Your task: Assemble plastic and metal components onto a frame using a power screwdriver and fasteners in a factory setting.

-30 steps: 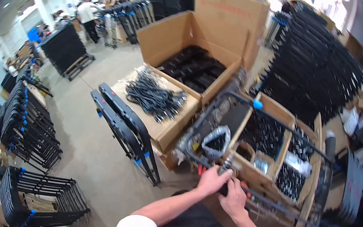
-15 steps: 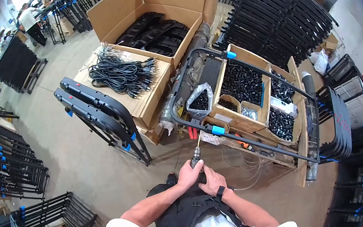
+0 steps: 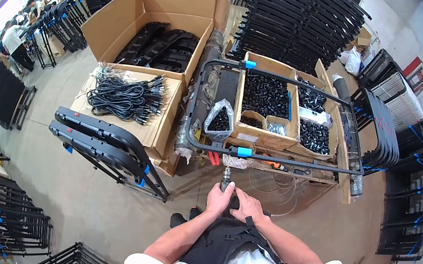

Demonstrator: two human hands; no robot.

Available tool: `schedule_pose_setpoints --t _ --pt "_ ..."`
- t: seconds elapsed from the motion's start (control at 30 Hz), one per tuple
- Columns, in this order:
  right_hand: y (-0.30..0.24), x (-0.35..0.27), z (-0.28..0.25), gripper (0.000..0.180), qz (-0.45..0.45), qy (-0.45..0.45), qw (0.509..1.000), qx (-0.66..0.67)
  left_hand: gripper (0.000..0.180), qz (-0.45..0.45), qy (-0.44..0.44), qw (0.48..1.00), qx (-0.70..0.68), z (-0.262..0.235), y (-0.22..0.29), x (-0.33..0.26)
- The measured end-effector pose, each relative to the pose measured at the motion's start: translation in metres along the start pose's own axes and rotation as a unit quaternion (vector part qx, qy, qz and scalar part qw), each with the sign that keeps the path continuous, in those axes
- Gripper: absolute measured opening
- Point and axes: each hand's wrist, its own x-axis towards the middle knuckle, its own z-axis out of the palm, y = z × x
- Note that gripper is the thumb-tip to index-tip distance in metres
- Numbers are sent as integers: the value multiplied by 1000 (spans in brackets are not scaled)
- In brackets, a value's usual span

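Both hands hold a power drill (image 3: 226, 174) in front of my body, its chuck and thin bit pointing away from me. My left hand (image 3: 218, 198) is wrapped round the drill's body behind the chuck. My right hand (image 3: 247, 206), with a dark wristband, closes on its rear part; the grip is mostly hidden. Ahead of the bit lies a black tubular frame (image 3: 303, 163) with blue clips, resting across the bench. The bit's tip is at the frame's near tube, left of the nearer blue clip (image 3: 244, 151); whether it touches, I cannot tell.
A wooden tray (image 3: 273, 141) under the frame holds several compartments of small black parts. Left of it, black cables (image 3: 124, 98) lie on a carton beside an open cardboard box (image 3: 114, 33). Folded black frames (image 3: 104, 142) stand on the floor at left. Stacked frames (image 3: 293, 21) rise behind.
The drill has come closer to the frame's near tube, both hands still on it. The whole view has shifted a little, with the bench and boxes now further left.
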Motion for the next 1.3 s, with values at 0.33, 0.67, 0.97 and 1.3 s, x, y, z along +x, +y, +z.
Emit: schedule_pose_setpoints --t 0.33,0.67,0.97,1.3 --pt "2 -1 -7 89 12 -22 999 29 60 10 41 999 31 4 2 0" --pt "11 4 -4 87 11 -30 998 47 66 -29 -6 998 47 4 6 4" --pt "18 19 -12 96 -13 -48 998 44 59 -23 20 999 36 7 10 19" --pt "14 24 -21 99 -9 -50 998 40 58 -37 4 998 41 9 10 27"
